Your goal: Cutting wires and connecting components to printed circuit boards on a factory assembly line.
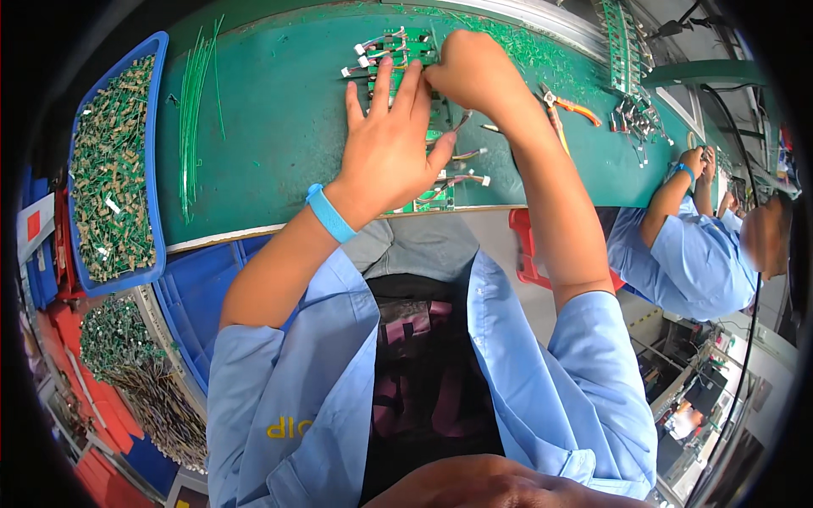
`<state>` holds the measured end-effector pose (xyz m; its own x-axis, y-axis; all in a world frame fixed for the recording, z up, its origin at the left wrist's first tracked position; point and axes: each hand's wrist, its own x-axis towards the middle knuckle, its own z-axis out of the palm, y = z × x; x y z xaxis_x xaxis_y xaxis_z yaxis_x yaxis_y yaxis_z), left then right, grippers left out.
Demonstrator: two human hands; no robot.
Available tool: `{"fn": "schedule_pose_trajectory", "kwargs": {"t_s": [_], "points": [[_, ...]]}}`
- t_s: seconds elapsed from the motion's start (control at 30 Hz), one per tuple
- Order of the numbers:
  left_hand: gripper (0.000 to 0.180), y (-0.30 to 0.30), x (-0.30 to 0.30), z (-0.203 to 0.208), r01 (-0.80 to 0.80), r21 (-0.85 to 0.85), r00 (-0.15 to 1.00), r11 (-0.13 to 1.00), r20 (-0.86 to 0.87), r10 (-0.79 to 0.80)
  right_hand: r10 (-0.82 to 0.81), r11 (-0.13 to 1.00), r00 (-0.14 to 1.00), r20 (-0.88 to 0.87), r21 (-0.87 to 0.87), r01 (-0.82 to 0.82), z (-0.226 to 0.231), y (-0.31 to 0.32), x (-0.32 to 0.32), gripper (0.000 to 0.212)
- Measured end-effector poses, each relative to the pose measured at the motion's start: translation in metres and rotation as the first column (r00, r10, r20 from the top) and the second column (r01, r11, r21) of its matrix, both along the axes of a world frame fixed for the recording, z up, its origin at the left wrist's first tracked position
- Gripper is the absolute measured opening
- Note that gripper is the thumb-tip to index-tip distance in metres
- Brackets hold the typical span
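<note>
I see the left hand (385, 148) laid open over a green circuit board (415, 38), its fingers spread and pointing away from the body. The right hand (474, 72) is at the board's right edge, beside the left fingertips, with its fingers curled in; its own back hides the fingertips, so I cannot tell what it grips. The board lies on the green surface (279, 110), partly covered by the left hand, with white-plugged wires (364, 60) sticking out to its left. More wired board shows below that hand, near the front edge.

Right of the right forearm I have orange-handled pliers (578, 110), and beyond them green scraps (542, 51). To my far left sits a blue tray (155, 195) full of small pieces, with thin green strips (188, 127) just beside it. Farther right, another person (690, 262) in light blue sits at the same surface.
</note>
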<state>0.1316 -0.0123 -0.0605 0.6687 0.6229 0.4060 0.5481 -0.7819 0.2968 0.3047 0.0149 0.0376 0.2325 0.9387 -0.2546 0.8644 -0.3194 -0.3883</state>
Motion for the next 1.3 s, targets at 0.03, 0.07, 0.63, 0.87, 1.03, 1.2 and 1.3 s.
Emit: {"fn": "schedule_pose_trajectory", "kwargs": {"t_s": [0.03,0.07,0.63,0.87,1.03,1.2,1.3], "points": [[0.082,0.000,0.001,0.002,-0.001,0.002,1.000,1.000,-0.008,0.001,0.032,0.999,0.998,0.051,-0.030,-0.031,0.007,0.001,-0.003,0.022],[0.080,0.000,0.001,0.003,-0.002,0.003,1.000,1.000,-0.017,0.002,0.066,0.996,0.993,0.100,-0.062,-0.060,0.013,0.002,-0.006,0.022],[0.067,0.000,-0.012,0.045,0.051,0.001,0.998,0.999,-0.047,-0.051,-0.165,0.847,0.913,-0.373,0.420,0.325,-0.009,0.007,0.095,0.025],[0.045,0.082,0.029,0.115,0.226,-0.540,0.938,0.811,0.346,-0.031,0.268,0.682,0.531,-0.803,0.548,0.485,-0.006,0.031,0.119,0.020],[0.031,0.171,0.099,0.080,0.418,-0.823,0.894,0.384,0.449,-0.012,0.224,0.536,0.405,-0.887,0.459,0.709,-0.024,0.064,0.101,0.029],[0.027,0.229,0.137,0.061,0.431,-0.775,0.841,0.461,0.530,0.105,0.172,0.813,0.375,-0.911,0.346,0.468,-0.065,0.071,0.106,0.022],[0.023,0.246,0.153,0.056,0.548,-0.781,0.793,0.298,0.599,0.110,0.231,0.797,0.151,-0.961,0.276,0.537,-0.069,0.072,0.113,0.019]]}}
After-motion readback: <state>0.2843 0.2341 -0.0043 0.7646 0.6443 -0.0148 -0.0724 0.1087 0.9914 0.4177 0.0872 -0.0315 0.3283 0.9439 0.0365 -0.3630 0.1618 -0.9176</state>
